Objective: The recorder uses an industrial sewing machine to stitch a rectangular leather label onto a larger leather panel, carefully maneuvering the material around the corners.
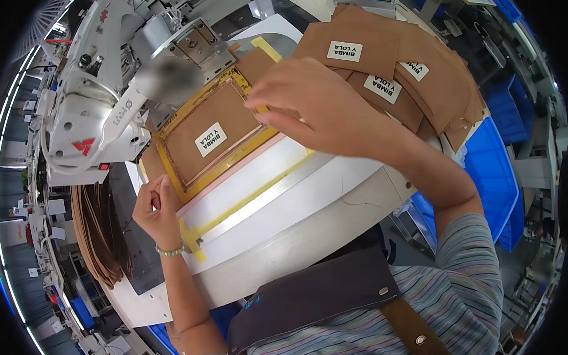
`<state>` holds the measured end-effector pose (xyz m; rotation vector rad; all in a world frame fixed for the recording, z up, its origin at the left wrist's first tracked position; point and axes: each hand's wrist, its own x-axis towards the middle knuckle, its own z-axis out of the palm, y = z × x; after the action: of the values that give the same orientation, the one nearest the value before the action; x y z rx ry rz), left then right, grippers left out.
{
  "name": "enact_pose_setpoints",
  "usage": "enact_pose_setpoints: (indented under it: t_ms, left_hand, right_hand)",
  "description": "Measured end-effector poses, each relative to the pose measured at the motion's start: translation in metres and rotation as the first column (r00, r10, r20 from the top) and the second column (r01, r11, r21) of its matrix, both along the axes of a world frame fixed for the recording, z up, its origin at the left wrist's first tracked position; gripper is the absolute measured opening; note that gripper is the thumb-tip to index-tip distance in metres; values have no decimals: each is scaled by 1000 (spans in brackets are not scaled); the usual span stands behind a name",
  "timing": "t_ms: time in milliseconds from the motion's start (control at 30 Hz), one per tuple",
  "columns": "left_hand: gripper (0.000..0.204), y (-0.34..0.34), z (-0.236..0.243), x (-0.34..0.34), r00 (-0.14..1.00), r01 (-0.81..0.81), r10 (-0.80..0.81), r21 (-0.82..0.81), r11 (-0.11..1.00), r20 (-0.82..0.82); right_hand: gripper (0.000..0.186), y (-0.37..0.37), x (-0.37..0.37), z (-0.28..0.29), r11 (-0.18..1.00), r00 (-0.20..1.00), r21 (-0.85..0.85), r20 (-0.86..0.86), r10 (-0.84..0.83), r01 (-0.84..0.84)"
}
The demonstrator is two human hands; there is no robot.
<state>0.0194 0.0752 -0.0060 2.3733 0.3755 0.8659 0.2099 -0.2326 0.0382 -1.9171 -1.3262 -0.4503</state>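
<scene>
A brown panel with a white printed label (211,140) lies inside a yellow-edged rectangular frame (224,160) on the sewing machine's table. Over the frame's right end, my right hand (311,103) is closed, with thumb and forefinger brought near each other; whatever they may pinch cannot be made out. At the frame's near left corner is my left hand (157,212), its fingers curled and thumb against forefinger. Anything in that pinch is hidden. A beaded bracelet (170,252) circles the left wrist.
The white sewing machine head (92,117) stands close by on the left. Stacked brown labelled panels (363,49) spread at the back right, above a blue bin (493,178). More brown pieces (97,233) stand bunched at the left. Yellow tape (252,198) crosses the table's white surface.
</scene>
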Motion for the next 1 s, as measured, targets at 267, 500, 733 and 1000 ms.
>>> enact_pose_setpoints:
  t_ms: [267, 500, 733, 1000]
  left_hand:
    - [8, 12, -22, -4, 986, -30, 48, -112, 993, 160]
    - [2, 3, -15, -13, 996, -62, 71, -141, 988, 61]
    - [5, 1, -9, -4, 999, -25, 33, -174, 984, 43]
    - [5, 18, -23, -10, 996, 3, 8, -131, 991, 86]
  right_hand:
    - [36, 93, 218, -49, 849, 864, -190, -7, -504, 494]
    - [56, 88, 368, -84, 368, 440, -584, -21, -898, 723]
    - [40, 38, 416, -93, 323, 629, -645, 321, -708, 693]
    - [15, 172, 223, 2, 986, 789, 151, -597, 143, -65]
